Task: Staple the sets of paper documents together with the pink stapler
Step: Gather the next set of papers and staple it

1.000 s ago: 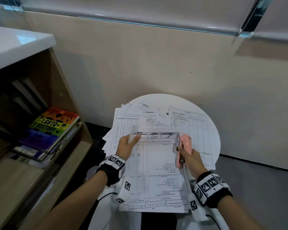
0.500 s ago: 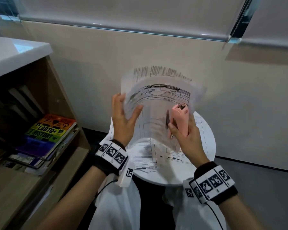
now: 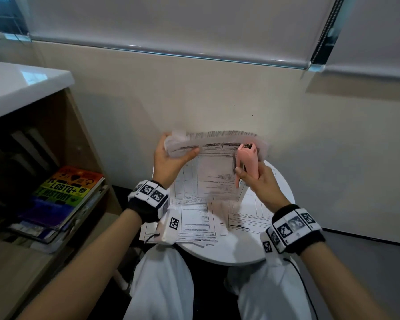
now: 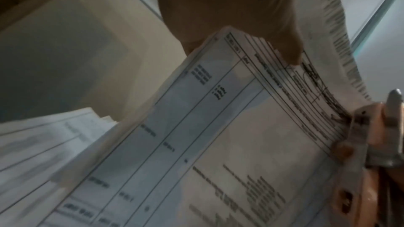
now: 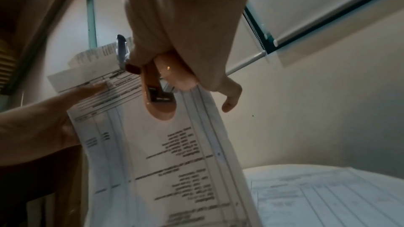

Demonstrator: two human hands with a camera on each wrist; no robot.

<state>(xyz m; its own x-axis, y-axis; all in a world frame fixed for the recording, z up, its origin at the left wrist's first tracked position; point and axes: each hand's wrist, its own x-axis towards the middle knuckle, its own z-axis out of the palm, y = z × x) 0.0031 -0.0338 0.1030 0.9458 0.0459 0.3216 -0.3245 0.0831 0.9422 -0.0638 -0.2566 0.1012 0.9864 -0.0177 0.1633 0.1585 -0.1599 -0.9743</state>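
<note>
Paper set (image 3: 208,174) held above the desk (image 3: 229,255): top-left corner pinched by left hand (image 3: 169,162); pink stapler (image 3: 246,162) gripped by right hand (image 3: 259,181) at top-right. Sheets judged light, floppy; support near corners advised.

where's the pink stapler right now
In the head view the pink stapler is right of centre, gripped upright in the right hand at the top right corner of the raised set of papers, above the round white table.
</note>
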